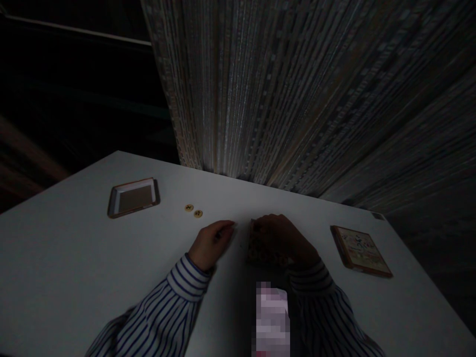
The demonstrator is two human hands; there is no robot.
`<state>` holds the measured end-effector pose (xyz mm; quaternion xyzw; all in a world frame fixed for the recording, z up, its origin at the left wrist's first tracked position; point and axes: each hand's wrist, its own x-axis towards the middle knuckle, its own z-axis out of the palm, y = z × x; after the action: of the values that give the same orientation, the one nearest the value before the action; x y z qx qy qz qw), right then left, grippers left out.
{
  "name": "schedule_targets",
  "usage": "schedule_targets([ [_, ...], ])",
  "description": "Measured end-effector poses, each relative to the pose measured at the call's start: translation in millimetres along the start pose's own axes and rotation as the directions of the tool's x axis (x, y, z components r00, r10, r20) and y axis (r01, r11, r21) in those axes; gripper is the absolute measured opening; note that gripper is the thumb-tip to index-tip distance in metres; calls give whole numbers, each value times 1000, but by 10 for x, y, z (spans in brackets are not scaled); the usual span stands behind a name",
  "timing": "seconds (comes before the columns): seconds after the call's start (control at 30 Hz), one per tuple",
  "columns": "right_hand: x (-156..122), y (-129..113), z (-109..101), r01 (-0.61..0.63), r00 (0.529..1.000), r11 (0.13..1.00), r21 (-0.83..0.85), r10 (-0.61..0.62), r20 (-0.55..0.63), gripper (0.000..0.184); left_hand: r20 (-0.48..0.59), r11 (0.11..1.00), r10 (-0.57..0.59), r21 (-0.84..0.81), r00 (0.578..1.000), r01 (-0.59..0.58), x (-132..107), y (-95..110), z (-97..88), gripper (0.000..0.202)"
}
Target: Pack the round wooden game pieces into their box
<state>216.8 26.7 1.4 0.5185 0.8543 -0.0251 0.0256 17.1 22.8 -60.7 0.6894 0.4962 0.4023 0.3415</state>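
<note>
My left hand (212, 244) rests over the table left of centre, thumb and fingers drawn together in a pinch. What it holds, if anything, does not show. Bent downward, my right hand (284, 238) lies over a dark board or shallow tray (253, 255) with round pieces in rows, its curled fingertips near the far left corner. Deep shadow hides what those fingers grip. Beyond my left hand, two small round yellowish pieces (189, 208) with dark marks lie side by side on the white table.
An open, shallow rectangular box part (134, 197) sits at the far left of the table (74, 248). To the right lies a flat box or lid with a printed picture (360, 248). A string curtain (260, 99) hangs along the far edge. A pixelated patch covers the near middle.
</note>
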Motion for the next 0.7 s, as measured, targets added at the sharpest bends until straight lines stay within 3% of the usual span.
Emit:
schedule_targets([
  [0.27, 33, 44, 48, -5, 992, 999, -40, 10, 123, 21, 1, 996, 48, 82, 999, -48, 9, -22, -2, 27],
  [0.7, 48, 36, 73, -12, 989, 999, -34, 17, 147, 24, 0, 993, 54, 106, 999, -54, 6, -30, -4, 28],
])
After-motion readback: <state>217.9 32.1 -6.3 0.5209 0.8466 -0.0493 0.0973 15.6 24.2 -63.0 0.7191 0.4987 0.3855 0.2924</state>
